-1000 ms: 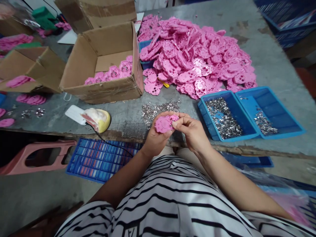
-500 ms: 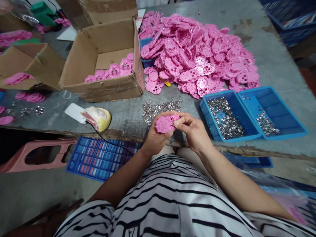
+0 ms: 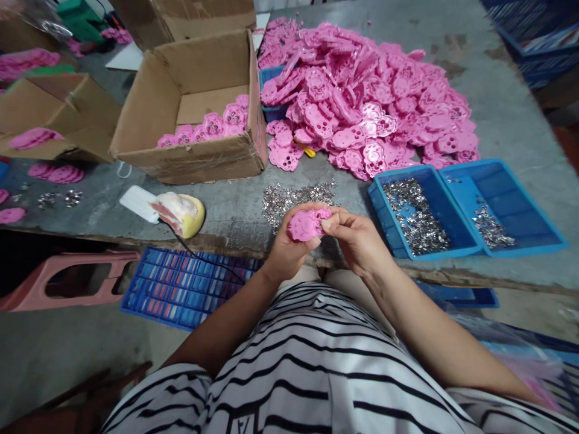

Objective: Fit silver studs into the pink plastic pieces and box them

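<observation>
A pink plastic piece (image 3: 304, 225) with a scalloped outline lies in my left hand (image 3: 286, 254), whose fingers are closed round it over the table's front edge. The fingertips of my right hand (image 3: 357, 236) are pinched at the right end of the same piece; any small part between them is too small to make out. Just beyond my hands, small silvery metal parts (image 3: 296, 196) are spread on the grey table. Behind them rises a large heap of similar pink pieces (image 3: 353, 114).
Two blue bins (image 3: 468, 250) with metal parts stand at the right. An open cardboard box (image 3: 190, 163) holding pink pieces is at the left, behind a yellow and white object (image 3: 181, 214) with a black cable. A pink stool (image 3: 85, 259) is at lower left.
The view has shifted slightly. Both hands keep hold of the pink piece, and my right fingertips remain at its right end with hardly any change.
</observation>
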`<action>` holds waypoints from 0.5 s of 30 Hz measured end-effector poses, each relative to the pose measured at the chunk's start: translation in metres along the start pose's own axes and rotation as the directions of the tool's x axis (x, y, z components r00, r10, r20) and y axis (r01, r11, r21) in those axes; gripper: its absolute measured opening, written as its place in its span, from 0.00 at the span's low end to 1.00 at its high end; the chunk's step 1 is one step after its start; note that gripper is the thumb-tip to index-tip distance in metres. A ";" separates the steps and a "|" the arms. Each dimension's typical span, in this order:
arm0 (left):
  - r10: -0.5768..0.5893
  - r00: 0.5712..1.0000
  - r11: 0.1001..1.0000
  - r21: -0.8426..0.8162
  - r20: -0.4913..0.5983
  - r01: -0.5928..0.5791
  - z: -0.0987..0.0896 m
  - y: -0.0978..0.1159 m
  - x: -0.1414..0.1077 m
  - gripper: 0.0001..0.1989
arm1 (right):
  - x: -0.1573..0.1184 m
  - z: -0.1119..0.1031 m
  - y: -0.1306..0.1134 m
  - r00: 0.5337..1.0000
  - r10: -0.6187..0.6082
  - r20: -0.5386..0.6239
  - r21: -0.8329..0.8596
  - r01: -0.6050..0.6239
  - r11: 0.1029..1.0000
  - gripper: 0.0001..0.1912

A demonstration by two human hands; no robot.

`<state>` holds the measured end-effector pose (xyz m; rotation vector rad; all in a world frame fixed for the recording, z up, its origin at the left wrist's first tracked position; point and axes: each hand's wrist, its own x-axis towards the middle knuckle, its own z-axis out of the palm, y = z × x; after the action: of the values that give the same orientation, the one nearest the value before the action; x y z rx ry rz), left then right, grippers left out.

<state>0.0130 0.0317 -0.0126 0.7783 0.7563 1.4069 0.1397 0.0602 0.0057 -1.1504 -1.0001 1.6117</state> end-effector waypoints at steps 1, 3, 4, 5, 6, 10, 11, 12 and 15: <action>0.000 1.000 1.000 0.003 0.004 0.000 0.000 0.000 0.000 0.26 | 0.000 0.000 0.000 1.000 -0.001 0.003 -0.003 0.001 1.000 0.16; 0.005 1.000 1.000 0.006 0.009 -0.005 -0.001 -0.001 0.000 0.26 | 0.000 0.000 0.001 1.000 -0.008 0.002 -0.009 0.008 1.000 0.16; 0.014 1.000 1.000 0.004 0.012 -0.015 -0.001 -0.001 0.000 0.25 | 0.000 0.000 0.001 1.000 -0.012 -0.003 -0.009 0.012 1.000 0.15; 0.027 0.999 1.000 -0.001 0.017 -0.027 -0.001 -0.002 0.000 0.25 | 0.000 0.001 0.001 1.000 -0.014 -0.012 -0.008 0.014 1.000 0.15; 0.043 0.999 0.999 -0.006 0.020 -0.043 -0.001 -0.002 0.000 0.24 | -0.001 0.001 0.002 1.000 -0.018 -0.023 -0.009 0.017 1.000 0.16; 0.075 0.997 0.997 0.004 -0.005 -0.075 0.001 -0.003 -0.001 0.25 | -0.002 0.006 0.007 0.995 -0.081 -0.057 -0.052 0.078 0.996 0.18; 0.075 0.997 0.997 0.013 -0.018 -0.075 0.001 -0.004 -0.001 0.25 | -0.003 0.008 0.009 0.992 -0.109 -0.068 -0.054 0.106 0.993 0.19; 0.074 0.997 0.997 0.019 -0.029 -0.074 0.002 -0.004 -0.001 0.25 | -0.003 0.010 0.012 0.988 -0.131 -0.079 -0.042 0.128 0.991 0.20; 0.065 0.997 0.998 0.013 -0.046 -0.065 0.002 -0.006 -0.003 0.25 | -0.002 0.013 0.022 0.985 -0.153 -0.086 0.001 0.153 0.988 0.23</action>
<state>0.0176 0.0284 -0.0164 0.7875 0.7818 1.4846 0.1226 0.0504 -0.0116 -1.1009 -1.0011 1.4319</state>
